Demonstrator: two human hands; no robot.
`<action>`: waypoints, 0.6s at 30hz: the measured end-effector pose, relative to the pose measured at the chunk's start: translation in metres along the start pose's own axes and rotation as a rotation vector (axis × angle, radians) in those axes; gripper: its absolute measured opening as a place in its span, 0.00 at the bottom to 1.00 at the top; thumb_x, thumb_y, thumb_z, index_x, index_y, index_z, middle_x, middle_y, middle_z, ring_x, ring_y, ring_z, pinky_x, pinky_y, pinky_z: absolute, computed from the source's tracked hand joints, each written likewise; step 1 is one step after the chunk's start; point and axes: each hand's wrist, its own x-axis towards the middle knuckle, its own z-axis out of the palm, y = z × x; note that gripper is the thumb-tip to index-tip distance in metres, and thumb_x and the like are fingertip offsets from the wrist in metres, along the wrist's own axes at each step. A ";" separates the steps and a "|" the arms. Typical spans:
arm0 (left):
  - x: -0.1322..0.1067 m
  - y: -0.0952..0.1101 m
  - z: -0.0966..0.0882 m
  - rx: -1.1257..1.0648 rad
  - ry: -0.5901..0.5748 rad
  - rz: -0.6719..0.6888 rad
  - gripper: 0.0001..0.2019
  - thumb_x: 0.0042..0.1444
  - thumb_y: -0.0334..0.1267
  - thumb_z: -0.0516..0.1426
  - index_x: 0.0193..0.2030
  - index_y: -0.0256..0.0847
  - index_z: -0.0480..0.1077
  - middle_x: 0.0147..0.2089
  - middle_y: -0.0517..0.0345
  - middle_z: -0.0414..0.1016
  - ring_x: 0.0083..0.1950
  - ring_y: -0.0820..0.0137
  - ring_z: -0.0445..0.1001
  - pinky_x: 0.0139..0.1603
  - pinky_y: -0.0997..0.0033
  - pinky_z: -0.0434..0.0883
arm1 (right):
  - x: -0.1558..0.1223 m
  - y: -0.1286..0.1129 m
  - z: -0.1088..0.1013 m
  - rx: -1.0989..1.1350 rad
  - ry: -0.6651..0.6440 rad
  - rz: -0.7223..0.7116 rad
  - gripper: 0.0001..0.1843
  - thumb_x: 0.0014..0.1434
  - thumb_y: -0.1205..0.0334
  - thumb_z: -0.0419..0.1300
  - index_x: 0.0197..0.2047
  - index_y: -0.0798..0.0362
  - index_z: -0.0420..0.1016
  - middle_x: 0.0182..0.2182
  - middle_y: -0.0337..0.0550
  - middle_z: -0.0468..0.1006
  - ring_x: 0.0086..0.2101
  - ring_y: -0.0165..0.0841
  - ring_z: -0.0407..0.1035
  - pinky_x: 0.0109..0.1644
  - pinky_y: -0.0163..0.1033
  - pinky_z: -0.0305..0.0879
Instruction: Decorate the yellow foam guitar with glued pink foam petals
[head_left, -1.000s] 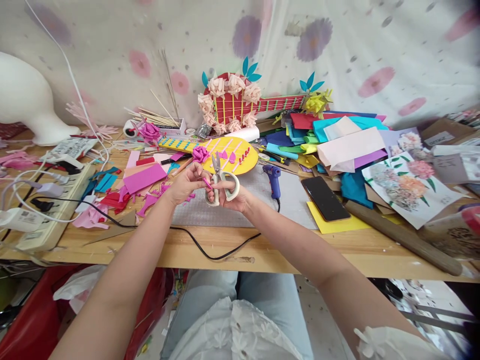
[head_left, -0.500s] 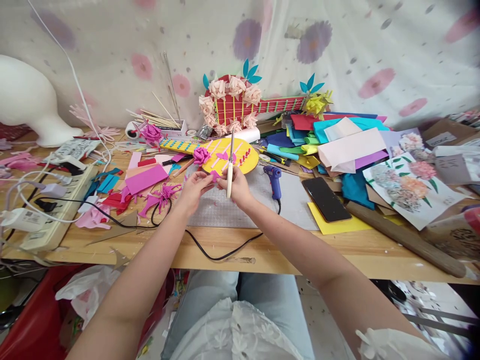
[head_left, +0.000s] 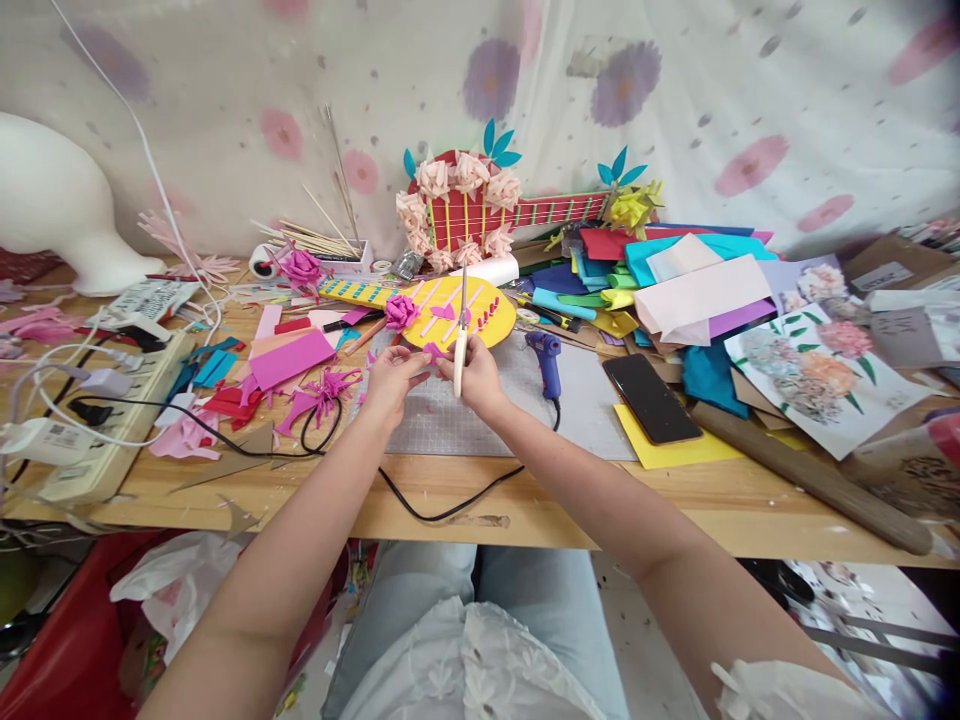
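Between my fingertips is a small magenta paper piece (head_left: pixel 433 351). My left hand (head_left: pixel 395 378) is closed in a pinch on its left side. A pair of scissors (head_left: pixel 460 345) with pale handles stands in my right hand (head_left: pixel 480 375), blades pointing away from me; the right fingertips also reach toward the paper. Just beyond my hands lies a yellow paper guitar (head_left: pixel 491 300) with pink strips, red pegs and a magenta paper rose (head_left: pixel 402 312). Beneath my hands is a grey cutting mat (head_left: pixel 450 430).
A blue glue gun (head_left: pixel 546 365) lies right of my hands, its black cord (head_left: pixel 435 516) looping along the table's front. Farther right are a phone (head_left: pixel 651 398) and a wooden stick (head_left: pixel 810 478). Magenta scraps (head_left: pixel 319 400) and a power strip (head_left: pixel 120 420) are left. A red guitar (head_left: pixel 457 210) stands behind.
My left hand has shifted slightly right, and its wrist has turned a little. The magenta paper between my fingers has changed angle. The scissors stay in my right hand, almost unmoved.
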 end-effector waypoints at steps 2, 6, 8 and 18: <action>-0.001 0.000 0.000 0.013 -0.006 -0.007 0.19 0.35 0.27 0.64 0.30 0.40 0.57 0.27 0.62 0.73 0.31 0.74 0.73 0.38 0.70 0.71 | 0.001 0.001 -0.001 0.006 -0.016 0.000 0.20 0.43 0.55 0.65 0.33 0.49 0.57 0.26 0.31 0.65 0.27 0.27 0.67 0.31 0.35 0.65; 0.000 -0.001 0.002 0.022 0.002 -0.039 0.20 0.36 0.25 0.63 0.30 0.40 0.56 0.25 0.62 0.73 0.29 0.73 0.74 0.37 0.69 0.71 | 0.001 0.003 -0.004 0.031 -0.021 0.000 0.21 0.42 0.55 0.66 0.33 0.49 0.57 0.27 0.32 0.66 0.26 0.27 0.68 0.30 0.35 0.65; 0.002 -0.003 0.003 0.021 0.013 -0.046 0.20 0.36 0.24 0.64 0.30 0.40 0.55 0.25 0.63 0.73 0.29 0.73 0.74 0.37 0.68 0.72 | 0.001 0.002 -0.005 0.037 -0.019 0.013 0.22 0.41 0.55 0.67 0.33 0.49 0.57 0.27 0.32 0.66 0.25 0.26 0.67 0.29 0.34 0.64; 0.014 0.008 -0.007 -0.186 -0.002 -0.157 0.08 0.43 0.25 0.59 0.28 0.37 0.64 0.26 0.60 0.74 0.29 0.75 0.74 0.41 0.70 0.73 | -0.002 -0.019 -0.030 -0.032 -0.278 0.121 0.22 0.42 0.53 0.68 0.30 0.51 0.58 0.21 0.29 0.63 0.20 0.23 0.59 0.24 0.32 0.56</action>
